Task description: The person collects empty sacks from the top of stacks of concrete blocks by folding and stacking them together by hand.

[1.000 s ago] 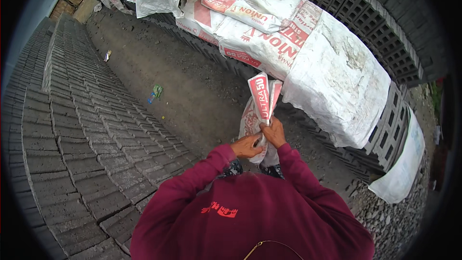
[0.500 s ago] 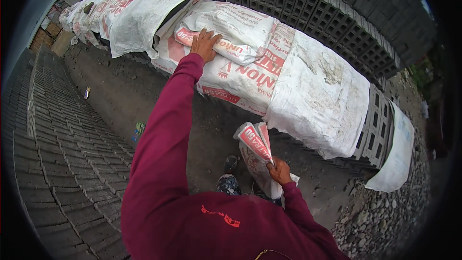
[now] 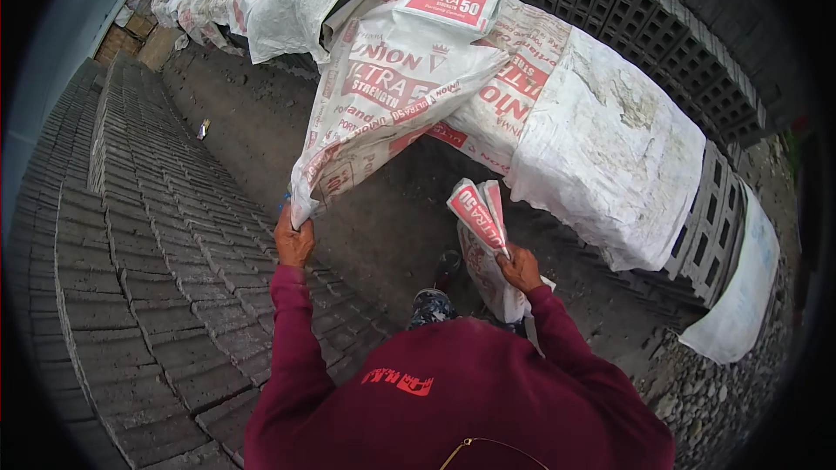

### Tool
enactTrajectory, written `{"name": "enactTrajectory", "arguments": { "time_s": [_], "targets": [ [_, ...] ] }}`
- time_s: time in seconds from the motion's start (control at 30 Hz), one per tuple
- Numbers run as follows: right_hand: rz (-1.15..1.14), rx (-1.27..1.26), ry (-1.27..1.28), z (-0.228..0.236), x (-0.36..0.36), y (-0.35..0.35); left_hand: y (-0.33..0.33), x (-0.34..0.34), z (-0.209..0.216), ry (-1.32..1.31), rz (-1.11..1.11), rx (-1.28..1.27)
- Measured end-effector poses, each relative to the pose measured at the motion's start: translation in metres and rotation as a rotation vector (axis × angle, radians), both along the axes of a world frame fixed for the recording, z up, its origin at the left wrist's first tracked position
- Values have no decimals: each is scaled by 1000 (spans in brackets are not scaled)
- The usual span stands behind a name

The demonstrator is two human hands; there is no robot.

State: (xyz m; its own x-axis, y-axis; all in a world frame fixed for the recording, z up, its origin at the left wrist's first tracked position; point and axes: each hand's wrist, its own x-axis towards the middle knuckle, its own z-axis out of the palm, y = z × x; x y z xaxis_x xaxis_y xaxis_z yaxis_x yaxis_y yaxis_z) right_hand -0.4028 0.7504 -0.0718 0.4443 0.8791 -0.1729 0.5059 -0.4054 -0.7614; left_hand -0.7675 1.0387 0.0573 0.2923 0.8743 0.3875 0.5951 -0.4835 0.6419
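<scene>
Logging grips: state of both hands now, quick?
Left hand: closed, holding one end of a large white-and-red plastic sack.
Right hand: closed, holding a bunched white-and-red plastic sack.

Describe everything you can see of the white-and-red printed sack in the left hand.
The white-and-red printed sack looks like thin, creased plastic with red lettering and panels. One end is gathered in the left hand; from there it widens up and rightward, above the ground, and its far part lies on the white-and-red sheeting over stacked grey blocks.
</scene>
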Motion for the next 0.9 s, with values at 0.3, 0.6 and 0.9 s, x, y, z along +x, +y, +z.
{"name": "enactTrajectory", "arguments": {
  "time_s": [0.3, 0.6, 0.9],
  "targets": [
    [167, 34, 121, 0, -19, 29, -143, -78, 6, -153, 418, -138],
    [50, 94, 251, 10, -25, 33, -164, -75, 83, -584, 506, -152],
    [15, 37, 215, 2, -61, 51, -153, 125, -96, -208, 30, -458]
  ]
}}
